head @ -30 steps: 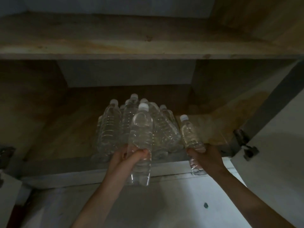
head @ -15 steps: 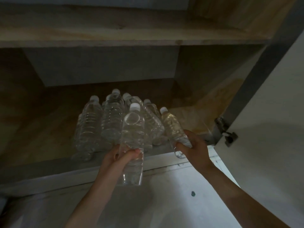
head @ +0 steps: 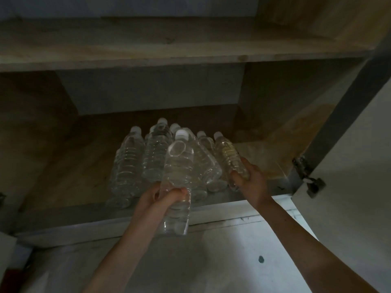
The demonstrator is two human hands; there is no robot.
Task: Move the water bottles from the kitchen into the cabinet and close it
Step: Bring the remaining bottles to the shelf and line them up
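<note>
Evidently held low so caps lead in: left grip (head: pixel 160 196) clasps front bottle (head: pixel 177 166); right grip (head: pixel 252 183) clasps 2nd bottle (head: pixel 229 155) by stored btls (head: pixel 131 161).

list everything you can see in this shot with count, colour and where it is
stored bottles: at least four, clear with white caps, clustered on the lower shelf
lower shelf: one, brown wood, under the cluster
upper shelf: one, brown wood, above the cluster
door: one, white, open at right
hinge: one, grey metal, on the door's inner edge
white surface: one, below the shelves
dark spot: one, on the white surface
left-hand bottle: one, clear, white cap, base in front of the shelf edge
right-hand bottle: one, clear, white cap, tilted at the cluster's right
left hand: fingers round its bottle
right hand: fingers round its bottle's lower part
</note>
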